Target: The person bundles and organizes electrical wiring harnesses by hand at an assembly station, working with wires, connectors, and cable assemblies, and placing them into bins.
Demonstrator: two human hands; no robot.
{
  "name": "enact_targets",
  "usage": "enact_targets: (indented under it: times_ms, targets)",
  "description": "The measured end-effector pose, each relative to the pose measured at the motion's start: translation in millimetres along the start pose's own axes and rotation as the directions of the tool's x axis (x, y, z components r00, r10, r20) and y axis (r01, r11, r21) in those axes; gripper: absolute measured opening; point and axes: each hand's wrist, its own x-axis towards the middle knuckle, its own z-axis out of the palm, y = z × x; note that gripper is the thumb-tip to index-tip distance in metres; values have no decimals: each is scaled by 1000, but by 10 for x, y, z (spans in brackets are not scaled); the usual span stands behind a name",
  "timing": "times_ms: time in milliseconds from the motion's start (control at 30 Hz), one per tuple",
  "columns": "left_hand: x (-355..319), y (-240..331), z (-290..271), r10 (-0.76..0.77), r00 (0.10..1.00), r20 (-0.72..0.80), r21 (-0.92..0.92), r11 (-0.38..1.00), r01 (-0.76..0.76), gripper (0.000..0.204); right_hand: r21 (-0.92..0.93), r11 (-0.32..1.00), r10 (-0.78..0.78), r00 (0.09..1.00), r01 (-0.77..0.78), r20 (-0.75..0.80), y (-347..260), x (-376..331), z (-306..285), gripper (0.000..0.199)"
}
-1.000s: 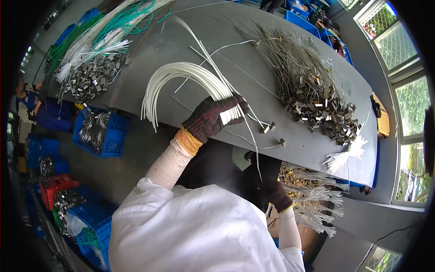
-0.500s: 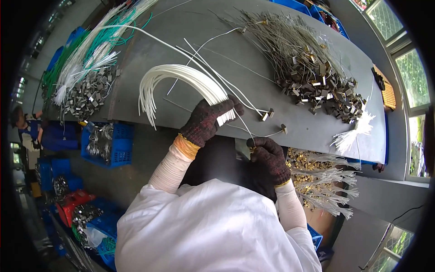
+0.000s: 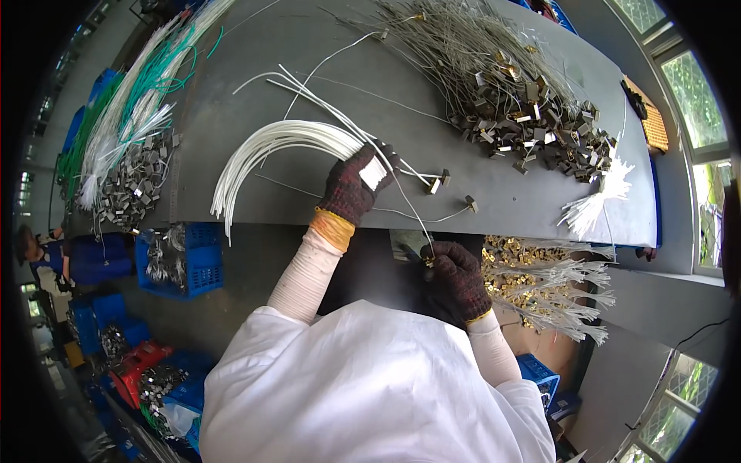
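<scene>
Dark knitted work gloves cover both my hands. My left hand (image 3: 353, 187) is closed around a thick curved bundle of thin white tubes (image 3: 282, 137), just over the table's near edge. A few loose white tubes (image 3: 324, 104) cross above that fist, and two small metal blocks (image 3: 438, 182) lie at their near ends. My right hand (image 3: 457, 282), lower and to the right, pinches a small brass-coloured piece (image 3: 430, 261) at the end of a thin wire (image 3: 413, 212). The wire runs up to my left hand. A single wired metal block (image 3: 472, 204) rests near the table edge.
On the grey table (image 3: 255, 46), a large heap of wired metal blocks (image 3: 532, 116) lies right, beside a white tube bundle (image 3: 600, 199). White and green strands (image 3: 147, 100) and more blocks (image 3: 135, 181) lie left. Brass-ended bundles (image 3: 540, 285) sit below right; a blue crate (image 3: 202, 262) stands left.
The long white tube that arched to the far left now ends over the table, nearer my left hand. The whole view has shifted slightly. Both hands keep their holds.
</scene>
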Motion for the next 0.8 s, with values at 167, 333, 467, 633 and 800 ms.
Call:
enact_targets:
  times_ms: [167, 333, 467, 633, 800]
  targets:
    - [-73, 34, 132, 13, 1000, 11, 106, 994, -14, 23, 113, 991, 68, 997, -71, 27, 39, -85, -21, 35]
    - [-449, -102, 302, -101, 990, 94, 166, 983, 85, 25, 206, 976, 59, 997, -68, 49, -137, 61, 103, 46]
    - [-612, -163, 308, -40, 939, 342, 559, 812, -169, 24, 195, 976, -107, 994, 101, 17, -341, 289, 318, 54]
    - [-646, -164, 215, 115, 769, 629, 775, -11, -632, 38, 222, 974, -56, 998, 55, 0, -460, 473, 435, 62]
    - [-658, -80, 186, 74, 678, 731, 647, -390, -655, 46, 198, 944, -250, 963, 266, -101, -289, 715, 545, 65]
